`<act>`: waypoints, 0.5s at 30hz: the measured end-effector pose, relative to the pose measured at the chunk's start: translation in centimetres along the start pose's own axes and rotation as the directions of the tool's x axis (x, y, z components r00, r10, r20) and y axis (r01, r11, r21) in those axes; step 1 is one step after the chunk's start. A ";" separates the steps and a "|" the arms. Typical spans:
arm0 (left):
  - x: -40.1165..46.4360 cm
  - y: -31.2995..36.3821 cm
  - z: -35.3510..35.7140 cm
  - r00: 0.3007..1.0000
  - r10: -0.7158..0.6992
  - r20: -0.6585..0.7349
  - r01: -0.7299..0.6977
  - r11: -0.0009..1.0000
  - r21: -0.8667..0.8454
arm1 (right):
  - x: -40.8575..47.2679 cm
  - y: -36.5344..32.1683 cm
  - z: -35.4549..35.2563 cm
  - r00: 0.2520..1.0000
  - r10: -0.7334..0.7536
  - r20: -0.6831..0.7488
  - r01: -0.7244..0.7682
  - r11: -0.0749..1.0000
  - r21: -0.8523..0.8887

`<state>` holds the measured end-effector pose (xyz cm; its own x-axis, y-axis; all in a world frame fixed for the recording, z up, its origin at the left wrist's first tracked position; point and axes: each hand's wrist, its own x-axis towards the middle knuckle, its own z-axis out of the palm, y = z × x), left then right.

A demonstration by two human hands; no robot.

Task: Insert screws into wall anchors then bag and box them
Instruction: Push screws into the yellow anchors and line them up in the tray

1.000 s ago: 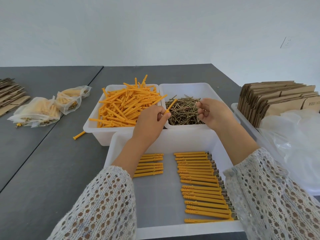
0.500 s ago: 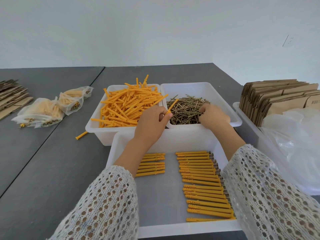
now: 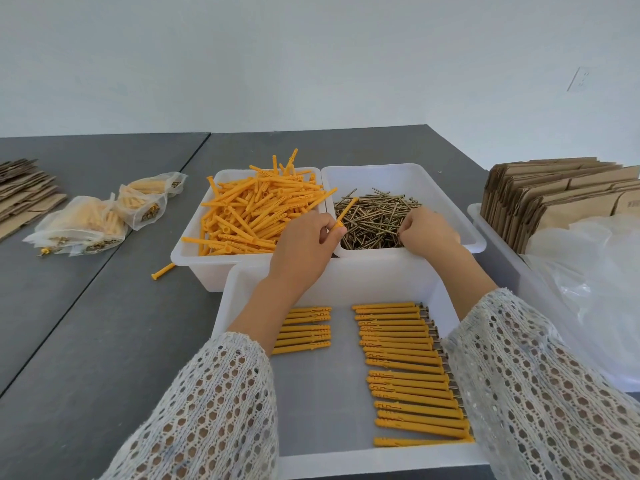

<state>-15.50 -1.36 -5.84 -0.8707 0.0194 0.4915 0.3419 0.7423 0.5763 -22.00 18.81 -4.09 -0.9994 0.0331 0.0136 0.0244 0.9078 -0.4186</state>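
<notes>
Orange anchor (image 3: 344,215) pinched in my left hand (image 3: 304,249), tilted over screw bin (image 3: 450,188). My right hand (image 3: 427,233) curled down into screw pile (image 3: 374,216); grip hidden. Finished anchors (image 3: 408,375) rowed in near tray (image 3: 346,271).

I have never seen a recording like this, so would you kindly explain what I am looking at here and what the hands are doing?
There is no machine: a person wears a camera on the head, looking down at their own two hands. The left hand pinches one orange wall anchor. The right hand reaches into a white bin of screws, fingers curled among them; whether it has one is hidden. Beside that is a bin of loose anchors. The near tray holds finished anchors in rows. On the grey table, filled bags lie left; flat cardboard boxes stand right.
</notes>
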 end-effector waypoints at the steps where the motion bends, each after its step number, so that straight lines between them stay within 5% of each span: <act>1: 0.0 0.0 0.0 1.000 0.001 0.001 -0.001 1.000 0.007 | 0.1 0.0 0.0 1.000 0.002 -0.001 -0.002 1.000 -0.005; 7: 0.1 -0.1 0.0 1.000 0.004 -0.001 -0.004 1.000 0.009 | 0.0 0.1 0.3 0.992 0.022 -0.127 -0.016 0.999 0.052; 15: 0.0 -0.1 0.0 1.000 0.008 -0.004 -0.008 1.000 0.013 | -0.4 -0.7 -0.3 0.902 -0.024 -0.431 0.256 0.833 0.491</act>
<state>-15.58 -1.45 -5.89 -0.8664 0.0229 0.4989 0.3444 0.7507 0.5637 -21.62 18.23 -3.54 -0.8909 0.1886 0.4131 -0.2483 0.5595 -0.7908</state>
